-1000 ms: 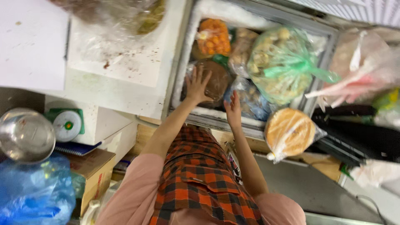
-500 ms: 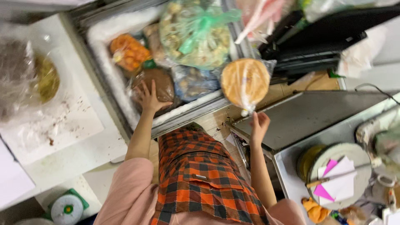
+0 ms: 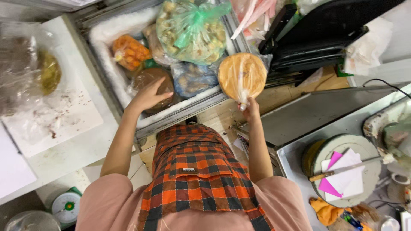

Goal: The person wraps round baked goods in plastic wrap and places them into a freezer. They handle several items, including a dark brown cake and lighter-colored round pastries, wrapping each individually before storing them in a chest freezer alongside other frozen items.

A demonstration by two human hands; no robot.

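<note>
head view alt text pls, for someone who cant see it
Seen from above, a person in an orange plaid apron holds a bagged stack of round flatbreads by its knot in the right hand. The left hand rests on a brown bagged item in an open chest freezer full of bagged food.

A chest freezer stands open at the upper left, frost along its wall; inside it, at the far left, lies an orange bag of food; beside that, toward the freezer's far right end, a large clear bag tied with green plastic; to the freezer's left, a white lid bears a crumpled clear bag; right of the freezer, black trays are stacked; well right and nearer, a round block carries pink and white papers and a knife; near left of the freezer, a small scale.
</note>
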